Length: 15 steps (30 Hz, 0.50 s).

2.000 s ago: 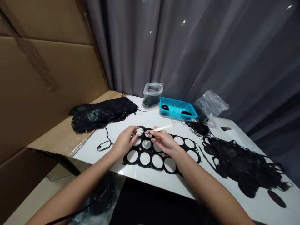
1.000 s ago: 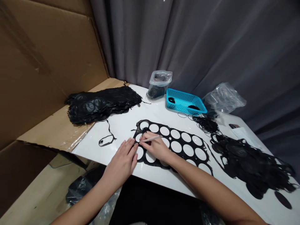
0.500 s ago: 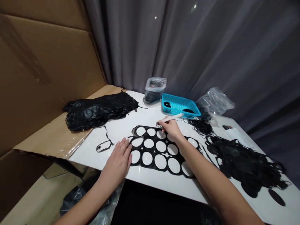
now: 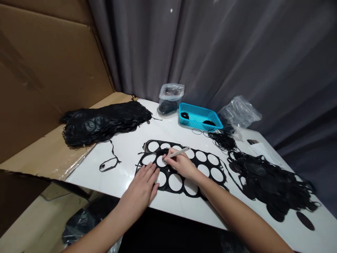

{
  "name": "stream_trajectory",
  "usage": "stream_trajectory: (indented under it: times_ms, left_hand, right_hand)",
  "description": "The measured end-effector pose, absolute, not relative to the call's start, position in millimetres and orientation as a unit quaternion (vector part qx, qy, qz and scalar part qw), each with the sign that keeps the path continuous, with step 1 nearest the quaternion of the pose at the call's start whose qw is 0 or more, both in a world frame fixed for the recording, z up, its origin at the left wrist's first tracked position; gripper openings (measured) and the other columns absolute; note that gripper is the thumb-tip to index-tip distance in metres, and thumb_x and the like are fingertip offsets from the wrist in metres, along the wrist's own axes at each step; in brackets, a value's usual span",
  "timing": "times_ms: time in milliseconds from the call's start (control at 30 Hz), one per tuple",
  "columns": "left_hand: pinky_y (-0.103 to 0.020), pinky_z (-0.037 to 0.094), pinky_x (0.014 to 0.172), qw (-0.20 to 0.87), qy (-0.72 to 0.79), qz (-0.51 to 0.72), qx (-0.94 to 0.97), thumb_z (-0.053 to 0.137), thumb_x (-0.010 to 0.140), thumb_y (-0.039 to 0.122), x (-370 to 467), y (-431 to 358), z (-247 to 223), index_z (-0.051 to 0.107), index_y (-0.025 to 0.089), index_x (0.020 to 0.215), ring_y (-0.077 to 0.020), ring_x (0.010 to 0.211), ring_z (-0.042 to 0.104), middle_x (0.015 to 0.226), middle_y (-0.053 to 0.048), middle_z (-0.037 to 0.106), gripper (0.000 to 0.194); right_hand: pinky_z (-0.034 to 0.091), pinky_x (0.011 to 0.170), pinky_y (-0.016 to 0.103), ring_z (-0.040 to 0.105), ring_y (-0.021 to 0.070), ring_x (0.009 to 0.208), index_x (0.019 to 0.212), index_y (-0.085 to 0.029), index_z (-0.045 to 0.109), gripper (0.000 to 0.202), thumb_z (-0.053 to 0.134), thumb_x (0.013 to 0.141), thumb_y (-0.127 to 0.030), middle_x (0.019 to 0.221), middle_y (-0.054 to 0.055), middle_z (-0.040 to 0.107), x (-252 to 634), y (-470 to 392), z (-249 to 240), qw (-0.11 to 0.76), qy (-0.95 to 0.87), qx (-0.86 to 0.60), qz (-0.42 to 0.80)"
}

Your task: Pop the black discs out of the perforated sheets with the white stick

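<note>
A thin black sheet [image 4: 210,172] with rows of large round holes lies flat on the white table. My left hand [image 4: 143,184] rests palm down on its front left part, fingers stretched out. My right hand [image 4: 181,164] is closed round a slim white pen-like tool [image 4: 182,151], whose lower end points into a hole in the middle row. Right by that tip, a small dark thread or ring shows against the sheet, too fine to make out clearly.
Stacked black sheets [image 4: 107,121] lie at the back left beside a cardboard wall [image 4: 47,63]. A blue basket [image 4: 200,125] and a clear bag [image 4: 171,96] stand behind. Thin black rings [image 4: 223,140] and a heap of black discs and scraps [image 4: 273,186] lie to the right.
My right hand has moved left and nearer with the white tool, from the back row to the middle row. My left hand lies further onto the sheet. The view has shifted slightly.
</note>
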<state>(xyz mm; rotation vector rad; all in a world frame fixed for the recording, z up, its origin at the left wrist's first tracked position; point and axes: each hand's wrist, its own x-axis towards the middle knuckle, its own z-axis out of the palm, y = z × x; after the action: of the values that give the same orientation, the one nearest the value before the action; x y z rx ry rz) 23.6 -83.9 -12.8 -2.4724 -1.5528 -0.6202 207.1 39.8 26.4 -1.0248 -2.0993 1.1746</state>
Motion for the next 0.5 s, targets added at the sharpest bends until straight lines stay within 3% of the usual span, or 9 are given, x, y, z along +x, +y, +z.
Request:
stream_trajectory:
  times_ms: [133, 333, 500]
  left_hand:
    - [-0.052, 0.045, 0.107, 0.066, -0.527, -0.213, -0.82, 0.045, 0.098, 0.024, 25, -86, -14, 0.057, 0.013, 0.132, -0.0315, 0.133, 0.052, 0.139, -0.015, 0.059, 0.037]
    - [-0.052, 0.043, 0.108, 0.056, -0.531, -0.212, -0.818, 0.046, 0.098, 0.025, 27, -88, -11, 0.054, 0.015, 0.135, -0.0312, 0.135, 0.05, 0.141, -0.014, 0.058, 0.04]
    - [-0.053, 0.042, 0.108, 0.058, -0.531, -0.212, -0.818, 0.047, 0.098, 0.026, 27, -88, -12, 0.054, 0.015, 0.136, -0.0319, 0.135, 0.05, 0.142, -0.014, 0.057, 0.041]
  right_hand:
    - [0.038, 0.066, 0.03, 0.052, 0.0175, 0.067, 0.07, -0.023, 0.044, 0.022, 0.053, 0.09, -0.028, 0.067, -0.001, 0.054, 212, 52, 32, 0.32, -0.777, -0.449, 0.305]
    - [0.035, 0.057, 0.027, 0.049, 0.0146, 0.057, 0.071, -0.022, 0.05, 0.02, 0.061, 0.084, -0.031, 0.06, -0.005, 0.053, 212, 41, 30, 0.236, -0.719, -0.456, 0.469]
    - [0.036, 0.062, 0.026, 0.049, 0.0136, 0.066, 0.068, -0.021, 0.05, 0.021, 0.064, 0.083, -0.028, 0.066, -0.005, 0.054, 208, 27, 28, 0.22, -0.744, -0.403, 0.486]
